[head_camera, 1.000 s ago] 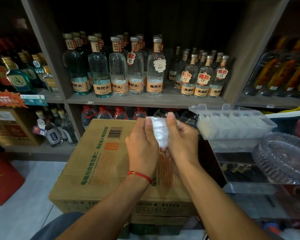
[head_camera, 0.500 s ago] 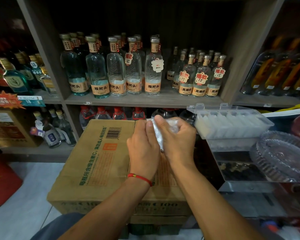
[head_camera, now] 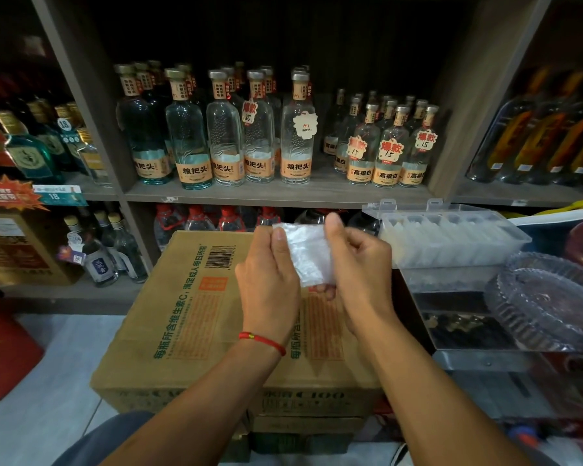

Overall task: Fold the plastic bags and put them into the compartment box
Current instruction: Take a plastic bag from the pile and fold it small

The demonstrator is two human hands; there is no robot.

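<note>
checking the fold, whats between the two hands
In the head view, the folded bag lies between the left hand and the right hand; both pinch it.

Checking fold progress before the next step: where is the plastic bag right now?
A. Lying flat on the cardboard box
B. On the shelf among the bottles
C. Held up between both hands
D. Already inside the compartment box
C: the plastic bag is pinched between the left hand and the right hand, above the cardboard box and beside the compartment box.

Both hands hold a folded plastic bag above a cardboard box: left hand, right hand. The compartment box stands just right.
</note>
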